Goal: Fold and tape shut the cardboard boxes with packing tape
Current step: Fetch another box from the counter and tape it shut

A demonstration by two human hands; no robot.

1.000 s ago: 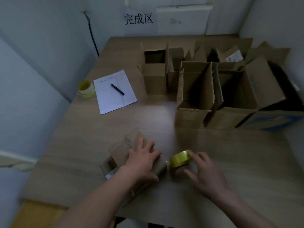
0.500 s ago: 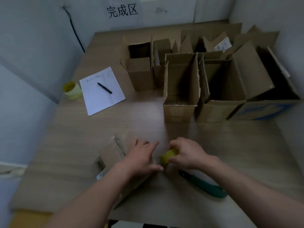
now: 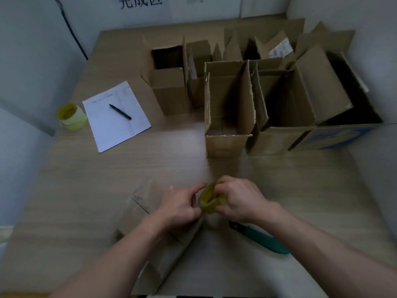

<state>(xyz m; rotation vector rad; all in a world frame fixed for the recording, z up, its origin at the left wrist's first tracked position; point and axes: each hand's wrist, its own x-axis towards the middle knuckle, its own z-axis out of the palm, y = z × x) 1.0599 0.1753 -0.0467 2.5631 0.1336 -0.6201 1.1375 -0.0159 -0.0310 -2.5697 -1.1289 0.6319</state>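
Observation:
A small closed cardboard box [image 3: 148,218] lies on the wooden table [image 3: 86,179] near the front edge, under my left forearm. My right hand [image 3: 238,201] grips a yellowish roll of packing tape [image 3: 209,200], held on edge just right of the box. My left hand [image 3: 180,206] rests on the box's right end, its thumb and forefinger pinching at the roll's left rim. The box's right end is hidden by my hands.
A green-handled cutter [image 3: 261,238] lies on the table under my right wrist. Several open cardboard boxes [image 3: 227,108] stand across the back right. At left lie a paper sheet [image 3: 116,117] with a black pen [image 3: 120,112] and a second tape roll [image 3: 72,116].
My right hand took the tape roll off the table and lifted it on edge. My left hand slid off the box top to the roll. The view tilted downward.

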